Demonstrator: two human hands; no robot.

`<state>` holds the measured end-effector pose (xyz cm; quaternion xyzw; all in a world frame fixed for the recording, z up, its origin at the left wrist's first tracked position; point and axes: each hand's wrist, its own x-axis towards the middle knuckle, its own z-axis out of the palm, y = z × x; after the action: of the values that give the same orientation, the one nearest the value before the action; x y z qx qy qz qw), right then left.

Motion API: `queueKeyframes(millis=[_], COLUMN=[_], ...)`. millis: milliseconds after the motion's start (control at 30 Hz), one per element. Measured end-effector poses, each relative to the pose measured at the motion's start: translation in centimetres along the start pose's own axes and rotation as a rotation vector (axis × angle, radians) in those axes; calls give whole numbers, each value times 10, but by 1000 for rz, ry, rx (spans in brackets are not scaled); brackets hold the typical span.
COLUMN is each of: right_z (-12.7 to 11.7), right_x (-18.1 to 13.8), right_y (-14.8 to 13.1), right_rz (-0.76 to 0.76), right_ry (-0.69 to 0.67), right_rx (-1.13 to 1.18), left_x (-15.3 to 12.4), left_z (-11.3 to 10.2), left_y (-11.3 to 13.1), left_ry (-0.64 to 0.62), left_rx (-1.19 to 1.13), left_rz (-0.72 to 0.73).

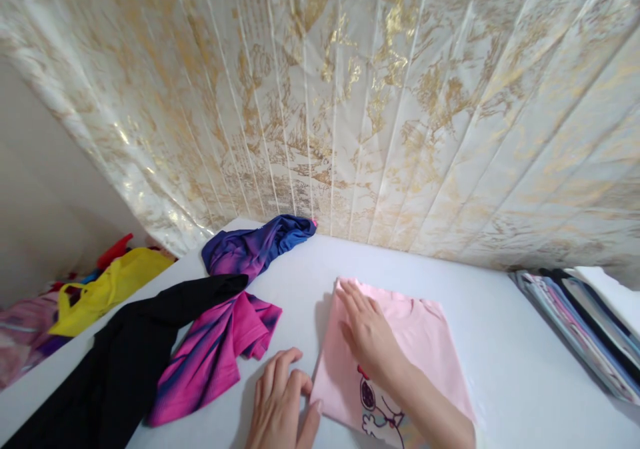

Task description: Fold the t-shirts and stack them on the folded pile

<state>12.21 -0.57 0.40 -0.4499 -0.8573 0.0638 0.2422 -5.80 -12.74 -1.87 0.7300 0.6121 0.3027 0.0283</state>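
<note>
Both hands sit flat, gripping nothing: right hand (367, 332) pressed palm-down on the folded pink cartoon-print shirt (400, 362) lying on the white table (500, 342), left hand (280, 399) at its left edge, with the cartoon cut off by the frame's bottom.

We lose the bottom of the pink folded garment (395, 362) at the picture's lower edge, and its printed cartoon figure (377, 405) is cut there and partly covered by the right hand's (367, 335) forearm. The left hand (280, 395) is cut off at the wrist. The black garment (120, 362) runs out at the lower left corner. The stack of folded clothes (585, 329) by the worktop's (515, 362) right edge is clipped. The heap beyond the left edge is too blurred to sort.
</note>
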Motion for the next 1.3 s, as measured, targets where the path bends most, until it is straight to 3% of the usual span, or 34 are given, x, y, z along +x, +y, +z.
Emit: queueKeyframes(millis=[100,233,500,833,900,1033,1167,1300], right_z=[9,19,27,27,27,24,16,8], right_x=[-44,-69,-64,-62,-63,-71,-91,-110], right_y=[-17,-21,-18,-20,-19,-10,21,57], right_rz=[-83,-26,62,72,52,12,52,110], right_ry=[-46,-37,11,6,9,66,178,271], right_rx=[-64,-141,-216,-307,-319,-354,-428,-519], left_x=[4,4,5,5,10,35,65,77], left_z=[3,0,-2,1,-1,4,23,37], left_y=[6,9,7,15,14,24,43,52], left_ry=[1,12,-31,30,37,-148,-355,-429], left_rx=[-3,-10,48,120,109,87,114,124], left_rz=[-3,8,-18,-56,-10,246,269,319])
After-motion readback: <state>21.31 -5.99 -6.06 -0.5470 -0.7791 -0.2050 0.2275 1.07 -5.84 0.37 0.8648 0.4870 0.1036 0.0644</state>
